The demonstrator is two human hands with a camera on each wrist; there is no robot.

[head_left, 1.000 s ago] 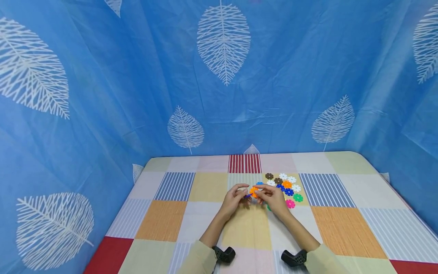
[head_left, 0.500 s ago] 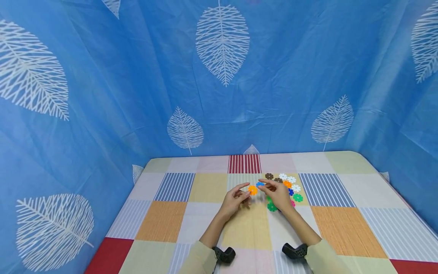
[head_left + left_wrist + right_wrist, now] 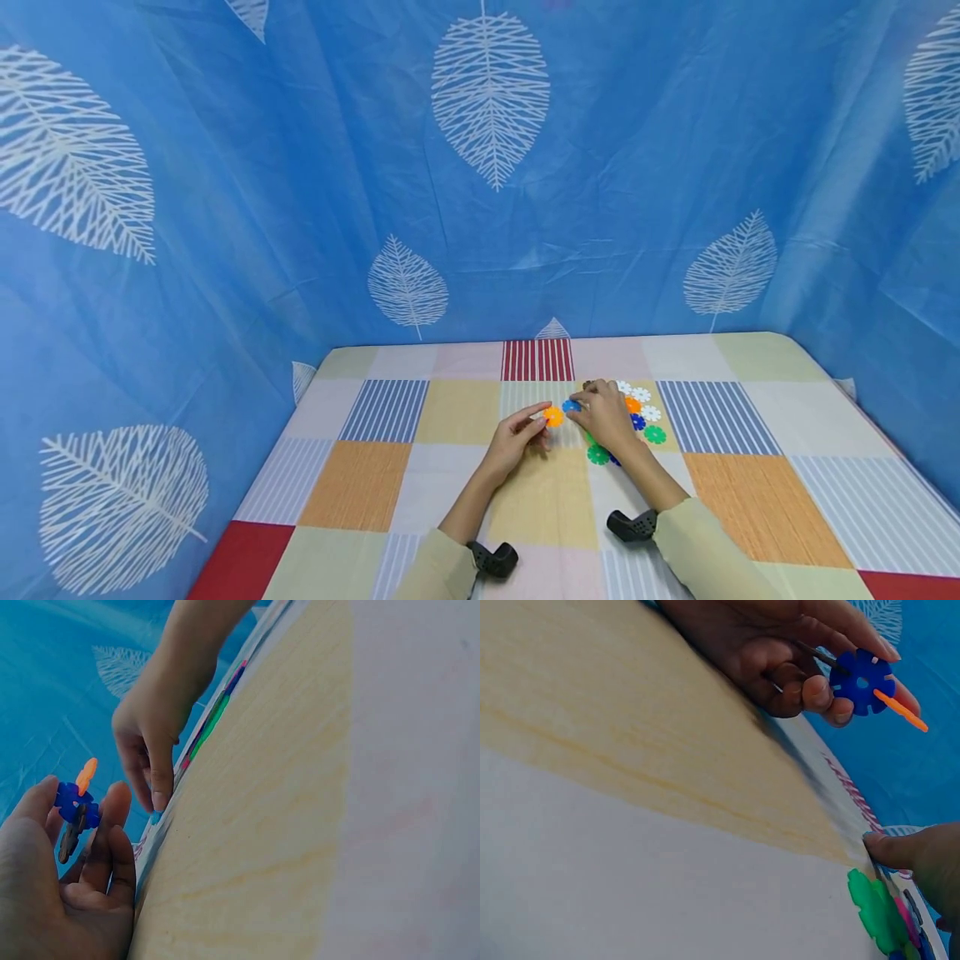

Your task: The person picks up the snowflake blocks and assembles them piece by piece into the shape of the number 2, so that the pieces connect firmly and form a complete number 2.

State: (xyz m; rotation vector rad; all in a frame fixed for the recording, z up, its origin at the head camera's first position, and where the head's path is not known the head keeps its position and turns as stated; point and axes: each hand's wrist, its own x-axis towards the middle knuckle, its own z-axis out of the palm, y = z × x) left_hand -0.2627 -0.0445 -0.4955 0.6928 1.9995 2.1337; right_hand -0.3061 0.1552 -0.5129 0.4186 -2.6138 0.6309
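My left hand (image 3: 510,443) pinches a small cluster of slotted plastic snowflake discs above the table. A dark blue disc (image 3: 861,684) is at its centre, with an orange disc (image 3: 87,777) slotted into one side and a brown disc (image 3: 69,841) into another. To the right, my right hand (image 3: 611,421) reaches down to a light blue disc (image 3: 572,406), thumb and index finger at its edge. In the left wrist view only a sliver of that disc shows under the fingertips.
Loose snowflake discs lie around and beyond my right hand, among them white discs (image 3: 650,413), a green disc (image 3: 655,434) and another green disc (image 3: 597,454). Some are hidden by the hand. A patchwork cloth (image 3: 450,408) covers the table; a blue leaf-print curtain (image 3: 600,167) hangs behind.
My right hand has left the orange disc, moved right, and come down to the light blue disc. The left hand keeps the joined discs in nearly the same place.
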